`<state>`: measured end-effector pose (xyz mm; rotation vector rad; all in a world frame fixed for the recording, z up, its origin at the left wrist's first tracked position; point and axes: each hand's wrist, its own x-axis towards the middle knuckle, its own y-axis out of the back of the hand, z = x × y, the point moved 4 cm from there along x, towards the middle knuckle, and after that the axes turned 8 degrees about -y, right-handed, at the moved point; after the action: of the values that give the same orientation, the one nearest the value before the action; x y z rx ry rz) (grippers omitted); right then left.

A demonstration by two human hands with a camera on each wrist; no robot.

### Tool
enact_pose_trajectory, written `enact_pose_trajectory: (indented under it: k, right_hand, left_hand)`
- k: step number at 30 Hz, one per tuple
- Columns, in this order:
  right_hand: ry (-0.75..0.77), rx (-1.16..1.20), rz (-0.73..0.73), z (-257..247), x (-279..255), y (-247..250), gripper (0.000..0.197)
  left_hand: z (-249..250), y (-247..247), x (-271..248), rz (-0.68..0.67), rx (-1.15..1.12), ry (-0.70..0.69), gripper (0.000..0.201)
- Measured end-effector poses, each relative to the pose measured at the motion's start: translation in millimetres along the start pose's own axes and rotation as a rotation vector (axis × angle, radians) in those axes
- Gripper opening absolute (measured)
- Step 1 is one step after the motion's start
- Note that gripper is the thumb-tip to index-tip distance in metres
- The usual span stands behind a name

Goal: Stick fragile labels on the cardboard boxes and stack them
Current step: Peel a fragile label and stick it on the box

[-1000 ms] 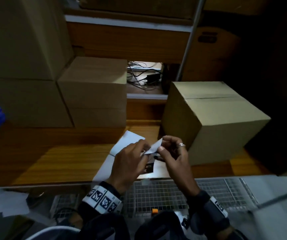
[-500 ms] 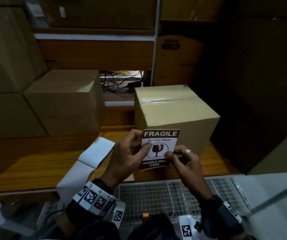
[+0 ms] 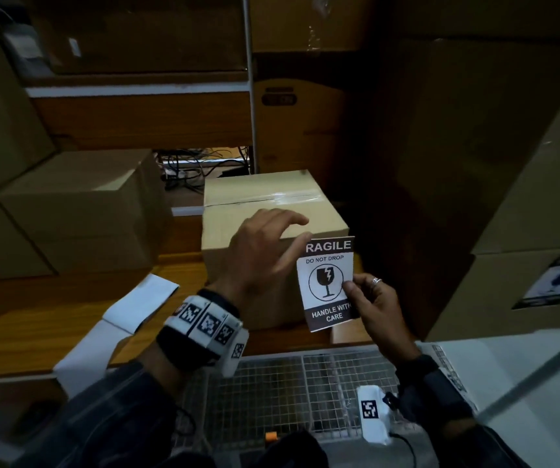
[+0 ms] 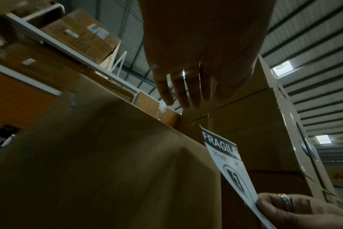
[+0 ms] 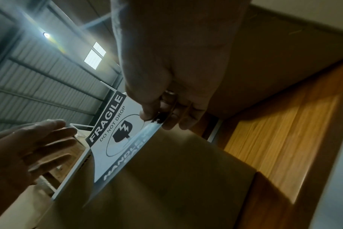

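Note:
A taped cardboard box [image 3: 265, 201] stands on the wooden shelf in the middle. My right hand [image 3: 371, 304] pinches a white and black FRAGILE label [image 3: 327, 282] by its right edge, holding it upright in front of the box's right front corner. The same label [image 5: 116, 136] shows in the right wrist view, between thumb and fingers. My left hand [image 3: 265, 251] is open, fingers spread, over the box's front top edge just left of the label. In the left wrist view the left hand's fingers [image 4: 184, 89] reach above the box [image 4: 108, 162]; the label [image 4: 227, 164] stands to the right.
Backing sheets [image 3: 130, 309] lie on the wooden shelf [image 3: 35, 319] at the left. Stacked cardboard boxes [image 3: 79, 211] fill the left. On the right stands a labelled box [image 3: 535, 292] under a taller one. A wire mesh basket [image 3: 299, 383] sits below my hands.
My left hand has let go of the label and moved up over the box's top edge. The right hand alone now holds the label, shifted right.

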<state>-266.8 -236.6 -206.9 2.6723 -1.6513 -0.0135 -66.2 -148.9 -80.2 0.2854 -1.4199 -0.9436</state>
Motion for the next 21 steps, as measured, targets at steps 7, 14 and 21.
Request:
enact_pose_trajectory:
  k: [7,14,21]
  right_hand:
    - [-0.064,-0.022,-0.064,14,28,-2,0.017]
    - [-0.095,0.026,-0.057,17,33,-6,0.017]
    - [-0.104,0.064,-0.062,15,35,-9,0.016]
  left_hand:
    - [-6,-41,31,-0.231,0.006,0.069,0.04]
    - [-14,-51,33,-0.201,0.021,0.103,0.027]
    - [-19,-53,35,-0.184,0.017,0.114,0.022]
